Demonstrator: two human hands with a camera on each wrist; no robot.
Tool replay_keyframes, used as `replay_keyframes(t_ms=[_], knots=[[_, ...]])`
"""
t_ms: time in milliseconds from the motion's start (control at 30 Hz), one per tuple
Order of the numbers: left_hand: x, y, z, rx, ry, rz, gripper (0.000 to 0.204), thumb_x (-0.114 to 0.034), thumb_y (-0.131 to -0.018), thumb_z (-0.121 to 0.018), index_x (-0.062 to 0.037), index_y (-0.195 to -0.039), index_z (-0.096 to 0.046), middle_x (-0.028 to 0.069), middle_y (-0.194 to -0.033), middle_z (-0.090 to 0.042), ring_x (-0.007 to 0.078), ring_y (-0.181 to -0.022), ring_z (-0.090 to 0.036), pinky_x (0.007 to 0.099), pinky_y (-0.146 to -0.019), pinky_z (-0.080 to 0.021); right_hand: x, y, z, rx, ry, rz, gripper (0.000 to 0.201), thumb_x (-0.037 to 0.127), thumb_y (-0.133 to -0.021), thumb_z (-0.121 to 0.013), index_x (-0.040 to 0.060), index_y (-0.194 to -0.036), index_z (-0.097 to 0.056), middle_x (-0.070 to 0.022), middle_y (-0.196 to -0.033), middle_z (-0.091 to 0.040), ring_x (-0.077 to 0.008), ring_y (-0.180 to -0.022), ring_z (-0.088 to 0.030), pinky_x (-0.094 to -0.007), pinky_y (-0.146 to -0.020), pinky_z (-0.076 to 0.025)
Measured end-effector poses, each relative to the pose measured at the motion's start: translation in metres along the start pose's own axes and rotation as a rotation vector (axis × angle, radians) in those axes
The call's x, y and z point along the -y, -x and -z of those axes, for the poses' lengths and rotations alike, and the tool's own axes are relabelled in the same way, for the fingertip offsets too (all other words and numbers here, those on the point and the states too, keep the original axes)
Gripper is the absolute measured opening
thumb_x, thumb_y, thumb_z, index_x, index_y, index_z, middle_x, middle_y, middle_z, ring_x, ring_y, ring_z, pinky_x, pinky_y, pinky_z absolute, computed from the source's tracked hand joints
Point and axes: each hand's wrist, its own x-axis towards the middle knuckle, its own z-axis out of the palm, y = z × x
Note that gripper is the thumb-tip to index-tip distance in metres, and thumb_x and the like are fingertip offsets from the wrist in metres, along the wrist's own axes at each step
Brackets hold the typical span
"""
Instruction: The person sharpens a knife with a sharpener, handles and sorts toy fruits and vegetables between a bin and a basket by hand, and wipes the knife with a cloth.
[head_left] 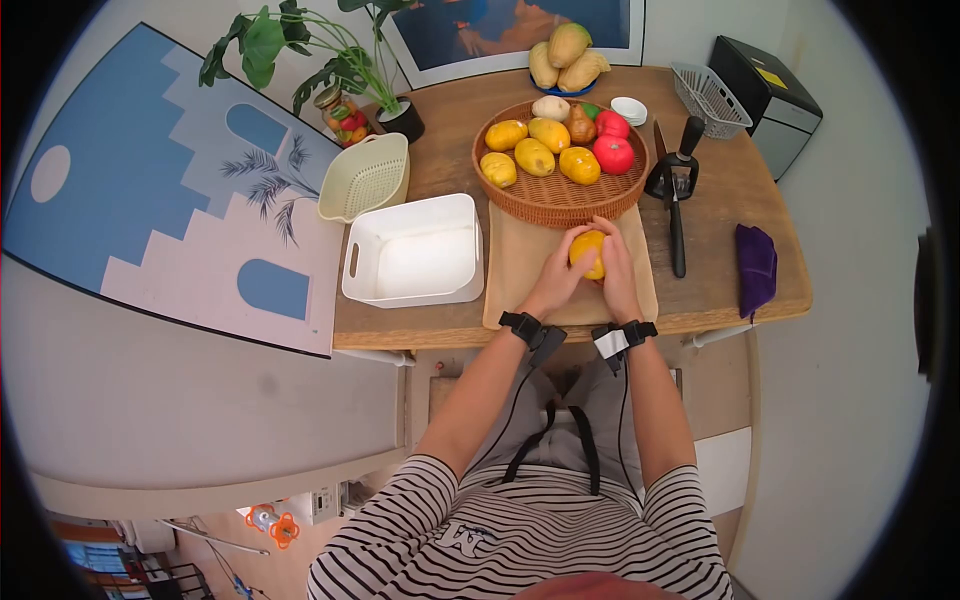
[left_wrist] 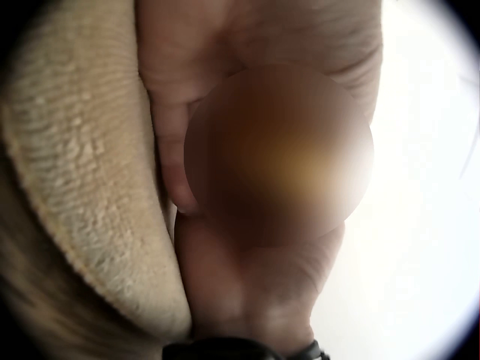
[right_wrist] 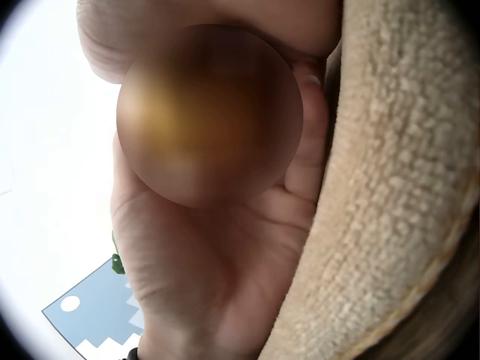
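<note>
From where I stand, one wooden worktop (head_left: 445, 150) spans the upper middle of the frame. On it lie one tan cloth mat (head_left: 515, 270) at centre, one round wicker basket (head_left: 565, 210) above and one white bin (head_left: 415, 297) to the left. Over the mat, the left hand (head_left: 561, 272) and right hand (head_left: 619, 270) curl their fingers round one yellow fruit (head_left: 586, 247). The basket holds five yellow mangoes (head_left: 534, 156), two red fruits (head_left: 613, 155), one brown pear (head_left: 581, 127).
</note>
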Motion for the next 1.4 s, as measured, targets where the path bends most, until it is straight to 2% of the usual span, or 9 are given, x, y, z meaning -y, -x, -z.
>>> replay_keyframes(t_ms=[133,200,300,400,500,1133,1233,1300,1400], knots=[[0.018,-0.005,0.003,-0.073,0.45,0.218,0.047,-0.024,-0.101,-0.051,-0.0074,-0.142,-0.035,0.0109,-0.133,-0.047,0.0199,-0.119,-0.051,0.0317,-0.1,-0.042,0.004,-0.001,-0.003,0.082,0.293,0.259,0.036,0.025,-0.101,-0.047,0.0003,-0.128,-0.05,-0.0112,-0.12,-0.057,-0.0208,-0.111,-0.053,-0.0312,-0.097,-0.041],[0.021,-0.004,-0.002,-0.086,0.485,0.151,0.044,-0.033,-0.103,-0.045,-0.0065,-0.138,-0.038,0.0093,-0.127,-0.05,0.0183,-0.118,-0.051,0.0302,-0.1,-0.041,0.004,0.0,-0.001,0.059,0.179,0.149,0.036,0.024,-0.101,-0.048,0.0,-0.127,-0.051,-0.0113,-0.117,-0.058,-0.0208,-0.109,-0.054,-0.031,-0.097,-0.041],[0.0,0.003,-0.008,-0.017,0.07,-0.043,0.046,-0.04,-0.105,-0.037,-0.0047,-0.134,-0.039,0.0088,-0.125,-0.05,0.0172,-0.118,-0.049,0.0293,-0.102,-0.038,-0.005,-0.002,0.004,0.026,0.045,0.0,0.034,0.024,-0.101,-0.049,-0.0008,-0.123,-0.053,-0.0115,-0.112,-0.061,-0.0205,-0.104,-0.057,-0.0307,-0.093,-0.043],[0.001,0.004,-0.008,-0.088,0.008,-0.086,0.043,-0.038,-0.105,-0.037,-0.0036,-0.129,-0.045,0.008,-0.119,-0.054,0.0174,-0.11,-0.051,0.0306,-0.095,-0.042,-0.011,-0.002,0.003,-0.01,0.038,-0.034,0.034,0.026,-0.101,-0.048,-0.002,-0.119,-0.056,-0.0113,-0.105,-0.063,-0.0195,-0.098,-0.059,-0.0305,-0.088,-0.046],[0.026,-0.004,0.0,-0.202,0.234,0.08,0.041,-0.037,-0.103,-0.044,-0.0024,-0.125,-0.048,0.0093,-0.114,-0.057,0.0173,-0.107,-0.053,0.0301,-0.095,-0.042,-0.005,0.0,-0.004,-0.008,0.15,0.027,0.035,0.028,-0.102,-0.046,-0.0027,-0.117,-0.057,-0.0112,-0.101,-0.064,-0.0181,-0.094,-0.06,-0.0301,-0.085,-0.047],[0.003,-0.001,-0.006,-0.223,0.053,0.005,0.039,-0.031,-0.102,-0.048,-0.0058,-0.132,-0.045,0.0157,-0.12,-0.059,0.0224,-0.113,-0.056,0.0331,-0.096,-0.044,-0.006,-0.003,-0.002,0.003,0.141,-0.056,0.039,0.028,-0.101,-0.052,-0.0005,-0.128,-0.051,-0.0165,-0.114,-0.062,-0.0216,-0.109,-0.059,-0.0314,-0.094,-0.045],[0.004,-0.002,-0.005,-0.232,0.005,-0.054,0.039,-0.03,-0.102,-0.048,-0.0069,-0.133,-0.044,0.0136,-0.117,-0.059,0.0197,-0.103,-0.06,0.0312,-0.083,-0.05,-0.008,-0.004,-0.002,-0.017,0.201,-0.002,0.04,0.026,-0.101,-0.052,0.0001,-0.131,-0.05,-0.0152,-0.115,-0.061,-0.0201,-0.107,-0.058,-0.0307,-0.092,-0.046],[-0.004,0.0,-0.003,-0.234,0.295,0.225,0.04,-0.029,-0.101,-0.05,-0.0086,-0.134,-0.041,0.0113,-0.113,-0.059,0.0155,-0.088,-0.062,0.0273,-0.062,-0.051,-0.004,-0.002,-0.005,0.009,0.134,0.02,0.04,0.025,-0.101,-0.052,0.0004,-0.132,-0.049,-0.0146,-0.115,-0.061,-0.0196,-0.106,-0.058,-0.0303,-0.091,-0.046],[-0.002,0.0,-0.005,-0.296,0.301,0.13,0.041,-0.03,-0.101,-0.05,-0.0097,-0.135,-0.039,0.0093,-0.107,-0.059,0.012,-0.076,-0.06,0.0241,-0.048,-0.046,0.01,-0.001,-0.008,0.06,0.071,-0.001,0.04,0.023,-0.1,-0.052,0.001,-0.134,-0.047,-0.0138,-0.116,-0.06,-0.0191,-0.106,-0.058,-0.0295,-0.09,-0.047]])
